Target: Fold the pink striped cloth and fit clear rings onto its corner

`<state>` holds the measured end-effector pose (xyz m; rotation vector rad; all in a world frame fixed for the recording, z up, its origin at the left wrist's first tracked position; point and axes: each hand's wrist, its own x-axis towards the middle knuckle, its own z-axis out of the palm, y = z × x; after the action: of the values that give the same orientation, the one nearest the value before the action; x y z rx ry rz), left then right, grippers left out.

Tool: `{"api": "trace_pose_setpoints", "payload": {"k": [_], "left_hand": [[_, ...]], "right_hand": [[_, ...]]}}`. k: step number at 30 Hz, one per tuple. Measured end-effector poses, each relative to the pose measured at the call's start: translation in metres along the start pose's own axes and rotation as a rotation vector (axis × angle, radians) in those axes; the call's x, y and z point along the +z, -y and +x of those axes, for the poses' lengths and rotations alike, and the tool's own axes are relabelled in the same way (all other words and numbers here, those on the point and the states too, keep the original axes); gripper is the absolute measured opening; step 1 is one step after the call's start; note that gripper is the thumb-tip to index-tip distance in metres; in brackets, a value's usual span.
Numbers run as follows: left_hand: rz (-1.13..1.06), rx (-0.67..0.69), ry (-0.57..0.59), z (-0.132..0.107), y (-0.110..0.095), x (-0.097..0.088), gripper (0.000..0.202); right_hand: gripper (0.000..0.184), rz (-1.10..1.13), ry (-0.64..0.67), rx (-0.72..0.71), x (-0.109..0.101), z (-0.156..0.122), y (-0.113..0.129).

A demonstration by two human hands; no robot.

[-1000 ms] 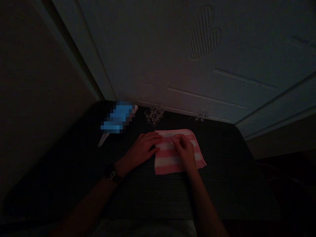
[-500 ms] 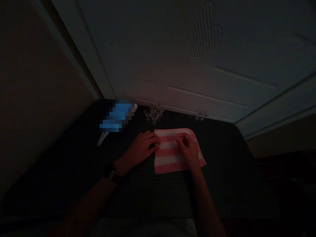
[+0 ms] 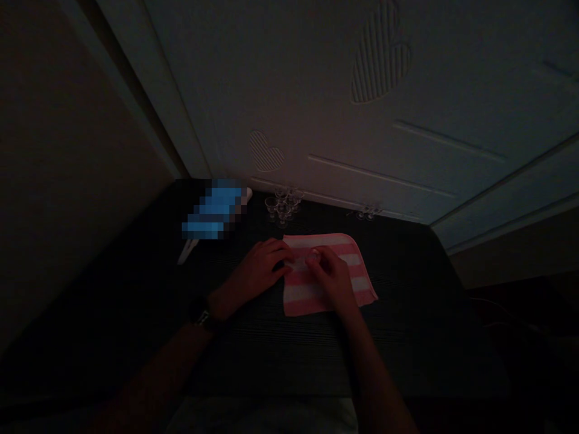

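Observation:
A pink and white striped cloth (image 3: 303, 307) lies flat on the dark table. Over the cloth, my right hand (image 3: 335, 277) pinches a small clear glass (image 3: 313, 257) between thumb and fingers; the fingers cover part of it. My left hand (image 3: 271, 259) rests at the cloth's left edge, fingers slightly apart and their tips on the fabric, holding nothing I can see. Behind the cloth stands a cluster of small stemmed glasses (image 3: 283, 208). Farther right, near the wall, is a smaller group of clear glass pieces (image 3: 367, 212), too dim to make out fully.
At the back left a device with a blurred blue screen (image 3: 217, 208) sits on a white stand (image 3: 186, 250). A pale panel with raised hearts (image 3: 266, 150) rises behind the dark table (image 3: 280, 355). Thin cables (image 3: 502, 307) hang beyond the table's right side. The light is dim.
My right hand has moved a little left across the cloth with the small glass, toward my left hand. My left hand and the cloth stay about where they were.

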<state>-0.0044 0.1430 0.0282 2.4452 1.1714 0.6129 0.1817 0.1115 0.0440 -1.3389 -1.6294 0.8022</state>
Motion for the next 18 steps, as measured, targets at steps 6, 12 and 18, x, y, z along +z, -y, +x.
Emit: {"api": "trace_pose_setpoints", "payload": {"k": [6, 12, 18], "left_hand": [[-0.01, 0.003, 0.012, 0.001, 0.0, -0.001, 0.015], [-0.029, -0.005, 0.002, 0.0, 0.003, 0.002, 0.013], [-0.018, 0.005, -0.004, -0.001, 0.001, 0.001, 0.014]], "right_hand": [[0.019, -0.238, -0.075, -0.008, -0.012, 0.001, -0.002], [0.029, -0.485, -0.387, 0.188, -0.038, 0.004, -0.018], [0.021, -0.113, -0.217, 0.087, -0.024, 0.004, -0.011]]}}
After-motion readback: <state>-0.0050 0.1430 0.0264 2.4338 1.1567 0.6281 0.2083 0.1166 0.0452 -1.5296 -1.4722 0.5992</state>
